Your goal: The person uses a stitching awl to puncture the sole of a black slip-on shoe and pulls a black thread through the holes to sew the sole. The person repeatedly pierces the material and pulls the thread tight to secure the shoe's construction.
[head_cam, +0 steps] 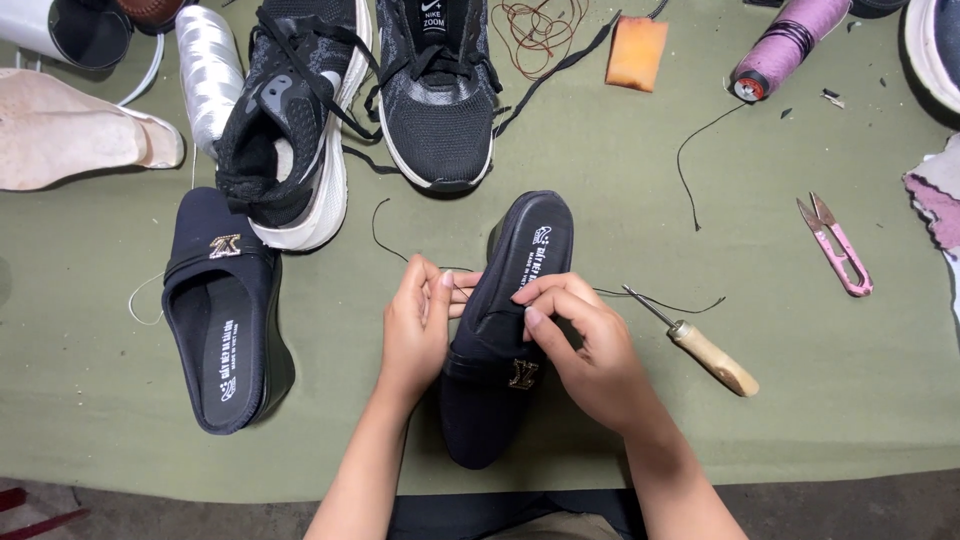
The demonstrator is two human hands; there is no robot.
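Observation:
A dark navy slip-on shoe [505, 340] with a gold buckle lies toe toward me on the green cloth. My left hand [418, 325] grips its left side, fingers pinching at the opening edge. My right hand [585, 345] rests on the upper beside the buckle, fingertips pinched at the strap edge where a thin black thread [650, 300] runs out to the right. Its matching shoe [220, 310] lies apart on the left.
A wooden-handled awl [700, 350] lies right of my hands, pink thread snips [838, 248] further right. Two black knit sneakers [350, 110] stand behind. A silver thread cone [208, 72], purple spool [785, 45], orange block [636, 52] and shoe last [70, 130] line the back.

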